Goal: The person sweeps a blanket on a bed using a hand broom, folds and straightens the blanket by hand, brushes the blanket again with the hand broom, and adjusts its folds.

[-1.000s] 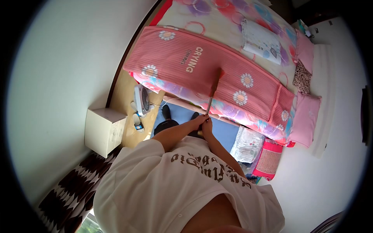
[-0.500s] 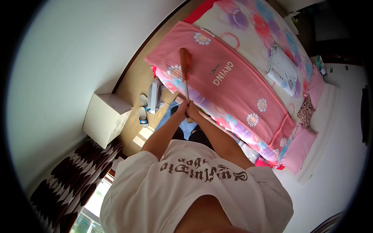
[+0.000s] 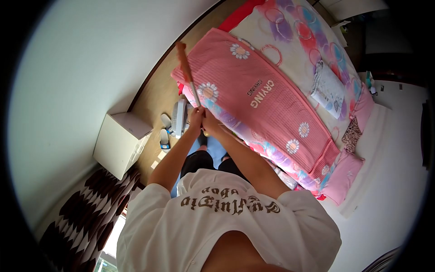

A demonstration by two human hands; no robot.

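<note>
A long-handled brush [image 3: 184, 62] with an orange-brown head and a pale handle extends away from me, toward the foot of the bed. Both fists are wrapped round its handle, pressed side by side: my left hand [image 3: 195, 119] and my right hand [image 3: 209, 122]. A short end of the handle pokes out below them. The brush head is in the air by the corner of a pink quilt [image 3: 235, 77] with white daisies and lettering. That quilt lies folded in a long strip along the near side of the bed [image 3: 294, 45].
A white fan [image 3: 179, 119] stands on the floor left of my hands, with slippers [image 3: 164, 139] close by. A white cabinet [image 3: 120, 143] is against the left wall. Folded white bedding [image 3: 328, 88] and pink pillows [image 3: 345, 174] lie on the bed.
Both hands have moved left and slightly up with the brush. Its head has swung left, from above the pink quilt to beyond the quilt's corner.
</note>
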